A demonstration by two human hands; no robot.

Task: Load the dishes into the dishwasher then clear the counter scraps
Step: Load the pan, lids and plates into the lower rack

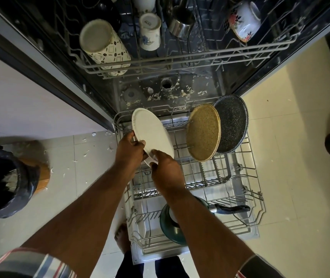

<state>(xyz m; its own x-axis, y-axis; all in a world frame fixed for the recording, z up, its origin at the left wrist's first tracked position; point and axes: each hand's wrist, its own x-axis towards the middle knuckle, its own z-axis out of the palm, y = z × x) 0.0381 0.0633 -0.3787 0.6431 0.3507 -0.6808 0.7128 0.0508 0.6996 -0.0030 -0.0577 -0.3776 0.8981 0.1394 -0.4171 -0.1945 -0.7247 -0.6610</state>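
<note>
A white plate [151, 131] stands tilted on edge at the far left of the pulled-out lower rack [254, 183]. My left hand [130, 149] grips its near left rim, and my right hand [165, 167] grips its lower edge from the front. To the right, a tan woven-look plate [203, 132] and a dark speckled plate [233, 123] stand upright in the rack's tines. A dark green pan [170, 227] with a black handle lies at the rack's near end, partly hidden by my right forearm.
The upper rack [180, 65] holds a patterned mug [105, 44], a white cup [150, 31], a steel cup [181, 22] and a floral mug [244, 21]. White scraps litter the dishwasher floor [170, 93] and the tiles. A bin with a dark liner [5, 185] stands on the left.
</note>
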